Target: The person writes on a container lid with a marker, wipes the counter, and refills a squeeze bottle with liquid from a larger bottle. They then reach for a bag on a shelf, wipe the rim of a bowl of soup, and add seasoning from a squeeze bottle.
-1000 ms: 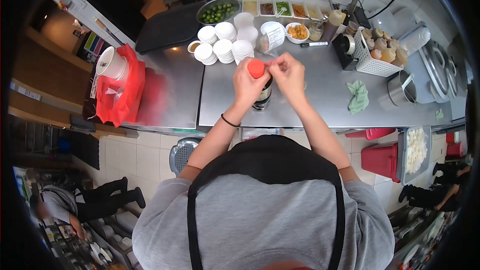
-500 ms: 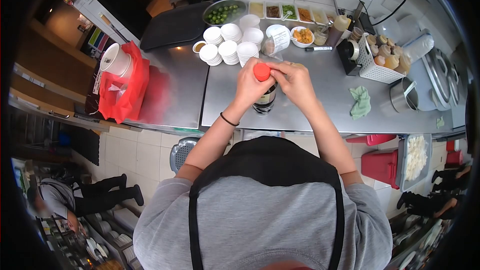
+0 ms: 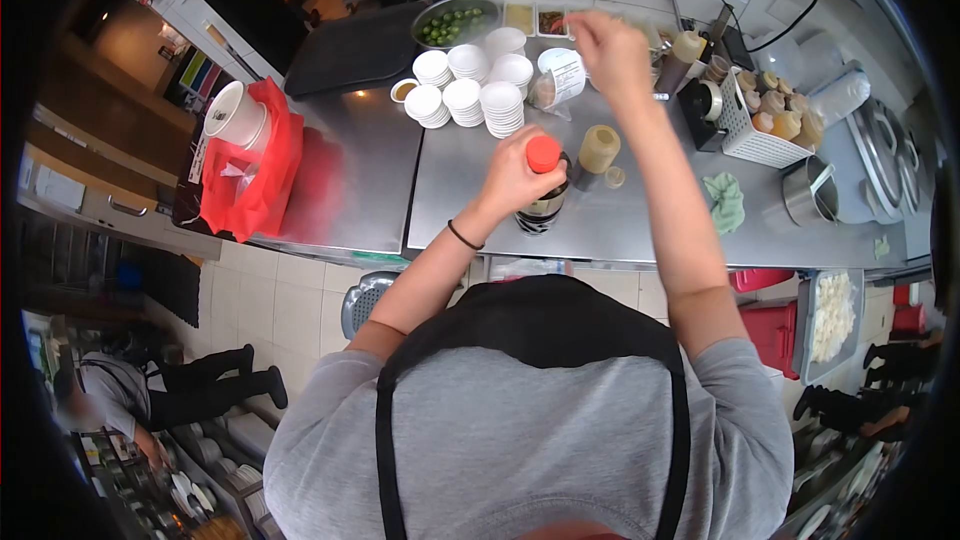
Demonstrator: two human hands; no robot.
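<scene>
My left hand (image 3: 518, 178) is wrapped round the neck of a dark bottle (image 3: 541, 212) with a red cap (image 3: 543, 153), upright near the counter's front edge. Farther out, my right hand (image 3: 612, 52) is raised over the back row of food containers, its fingertips by the one with dark red contents (image 3: 552, 22). Its fingers look pinched together; anything between them is too small to tell. Right of the bottle stand a squeeze bottle (image 3: 598, 152) with brownish contents and a tiny round cup or cap (image 3: 614, 177).
White cup stacks (image 3: 462, 100), a bowl of green limes (image 3: 450, 25) and a labelled bag (image 3: 556, 83) lie behind. A red bag (image 3: 255, 175) is at left. At right are a green cloth (image 3: 724, 202), bottle basket (image 3: 765, 130) and metal pot (image 3: 808, 192). A person (image 3: 130, 395) is at lower left.
My right hand has left the bottle cap and moved away, up and right, to the back containers. The squeeze bottle now shows. My left hand and the bottle have shifted slightly right.
</scene>
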